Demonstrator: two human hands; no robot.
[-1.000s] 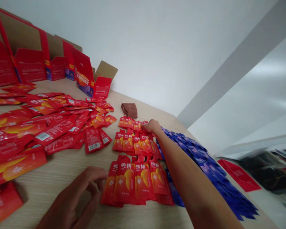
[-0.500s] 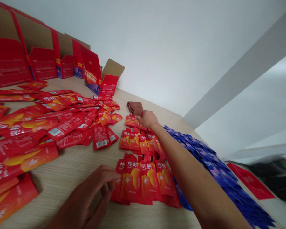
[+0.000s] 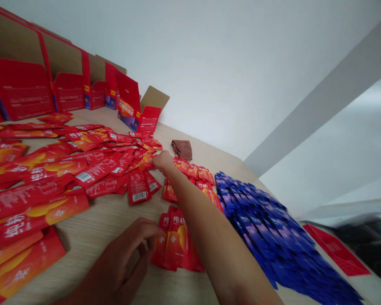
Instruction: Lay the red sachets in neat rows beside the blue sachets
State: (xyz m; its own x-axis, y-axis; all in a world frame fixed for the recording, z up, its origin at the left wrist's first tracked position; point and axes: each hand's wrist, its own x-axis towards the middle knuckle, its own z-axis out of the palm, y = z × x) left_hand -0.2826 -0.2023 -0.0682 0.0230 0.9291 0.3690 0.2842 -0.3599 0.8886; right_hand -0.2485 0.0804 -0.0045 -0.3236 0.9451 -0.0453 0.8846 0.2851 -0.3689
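My right hand (image 3: pixel 163 162) reaches across to the near edge of the loose pile, its fingers closed on the end of a red pouch (image 3: pixel 145 162); the fingertips are partly hidden. In the foreground my left hand (image 3: pixel 123 254) hovers low, fingers curved and apart, with the index fingertip at the edge of an upright-facing red pouch (image 3: pixel 177 239) in the front row. Behind that row lie further rows of red pouches (image 3: pixel 193 170), partly covered by my right forearm. Many loose red pouches (image 3: pixel 97 169) are heaped to the left.
Open red cartons (image 3: pixel 20 91) line the back left, and one smaller open carton (image 3: pixel 128 103) stands apart. A folded brown cloth (image 3: pixel 182 149) lies by the wall. Overlapping blue pouches (image 3: pixel 273 237) cover the right side. Beyond the table is a red box (image 3: pixel 336 250).
My right hand has moved left, from the back row beside the brown cloth to the loose pile. My left hand has stayed nearly in place. The view has shifted slightly.
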